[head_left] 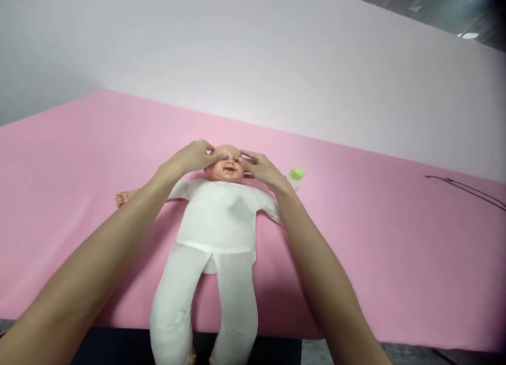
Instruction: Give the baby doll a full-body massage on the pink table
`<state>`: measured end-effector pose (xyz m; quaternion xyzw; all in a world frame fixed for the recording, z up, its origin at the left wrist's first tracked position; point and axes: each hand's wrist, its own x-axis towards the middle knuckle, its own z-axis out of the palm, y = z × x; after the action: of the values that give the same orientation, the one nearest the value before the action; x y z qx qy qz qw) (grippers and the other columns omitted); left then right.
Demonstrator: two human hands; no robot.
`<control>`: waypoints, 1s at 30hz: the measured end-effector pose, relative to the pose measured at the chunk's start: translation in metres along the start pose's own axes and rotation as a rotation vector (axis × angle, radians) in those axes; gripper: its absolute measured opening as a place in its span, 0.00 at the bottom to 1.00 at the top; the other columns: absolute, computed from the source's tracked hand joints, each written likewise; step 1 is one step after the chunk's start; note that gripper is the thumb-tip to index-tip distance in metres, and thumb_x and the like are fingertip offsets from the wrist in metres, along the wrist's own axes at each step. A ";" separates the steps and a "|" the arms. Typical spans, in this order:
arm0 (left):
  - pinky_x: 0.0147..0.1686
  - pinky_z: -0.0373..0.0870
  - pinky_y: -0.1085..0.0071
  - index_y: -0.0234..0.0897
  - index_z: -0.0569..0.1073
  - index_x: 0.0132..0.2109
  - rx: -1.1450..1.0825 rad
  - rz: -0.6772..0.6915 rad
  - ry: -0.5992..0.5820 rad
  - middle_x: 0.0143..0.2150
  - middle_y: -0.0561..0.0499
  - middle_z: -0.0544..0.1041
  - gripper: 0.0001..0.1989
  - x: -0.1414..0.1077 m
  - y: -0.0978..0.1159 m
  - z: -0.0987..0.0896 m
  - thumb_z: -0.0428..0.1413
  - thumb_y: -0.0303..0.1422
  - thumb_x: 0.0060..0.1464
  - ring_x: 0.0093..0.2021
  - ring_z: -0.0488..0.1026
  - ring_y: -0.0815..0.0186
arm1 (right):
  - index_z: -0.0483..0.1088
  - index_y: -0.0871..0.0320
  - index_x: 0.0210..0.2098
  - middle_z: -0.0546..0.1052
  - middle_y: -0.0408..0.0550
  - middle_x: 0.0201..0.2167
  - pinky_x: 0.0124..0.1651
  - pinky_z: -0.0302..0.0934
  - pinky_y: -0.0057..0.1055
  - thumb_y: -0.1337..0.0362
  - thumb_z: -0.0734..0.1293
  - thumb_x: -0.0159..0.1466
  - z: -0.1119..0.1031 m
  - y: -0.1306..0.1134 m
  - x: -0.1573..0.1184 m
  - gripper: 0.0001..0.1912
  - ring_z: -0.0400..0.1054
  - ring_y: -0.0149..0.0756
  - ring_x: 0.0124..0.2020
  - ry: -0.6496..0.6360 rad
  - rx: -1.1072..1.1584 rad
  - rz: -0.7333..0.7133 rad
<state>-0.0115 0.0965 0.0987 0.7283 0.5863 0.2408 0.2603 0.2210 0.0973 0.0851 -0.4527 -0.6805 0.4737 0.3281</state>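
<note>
A baby doll [221, 217] in a white top and white trousers lies on its back, its head towards the far side and its lower legs past the near table edge. My left hand [197, 155] is at one side of the doll's head, its thumb on the face near an eye. On the other side, my right hand [259, 167] touches the head with its thumb beside the other eye. Both hands have their fingers apart, and neither is wrapped round anything.
The doll lies on a pink table [348, 238]. Right of my right hand is a small bottle with a green cap [297, 174]. A thin black cable [466, 186] lies at the far right. A pale wall [253, 59] stands behind the table.
</note>
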 end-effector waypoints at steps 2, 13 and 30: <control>0.31 0.60 0.66 0.42 0.69 0.30 -0.012 0.016 -0.019 0.24 0.50 0.70 0.23 0.004 -0.007 -0.001 0.61 0.56 0.55 0.29 0.69 0.60 | 0.73 0.55 0.62 0.77 0.52 0.63 0.62 0.73 0.46 0.57 0.69 0.72 -0.003 0.003 0.000 0.21 0.74 0.44 0.59 -0.003 0.012 0.002; 0.33 0.65 0.65 0.41 0.68 0.26 -0.063 0.155 -0.078 0.25 0.50 0.72 0.17 0.010 -0.016 -0.007 0.53 0.42 0.62 0.29 0.71 0.61 | 0.71 0.53 0.66 0.78 0.52 0.61 0.60 0.73 0.51 0.69 0.64 0.71 -0.018 0.007 0.002 0.24 0.77 0.43 0.52 0.001 -0.078 0.071; 0.39 0.67 0.66 0.44 0.81 0.46 0.082 0.250 0.045 0.41 0.46 0.84 0.12 -0.047 0.061 -0.019 0.55 0.41 0.64 0.44 0.80 0.53 | 0.76 0.39 0.61 0.78 0.45 0.62 0.64 0.68 0.55 0.56 0.68 0.71 -0.027 -0.088 -0.083 0.20 0.74 0.54 0.61 -0.059 -0.484 -0.085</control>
<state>0.0118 0.0417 0.1512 0.8000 0.5062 0.2635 0.1850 0.2490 0.0169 0.1751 -0.4752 -0.8018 0.2957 0.2096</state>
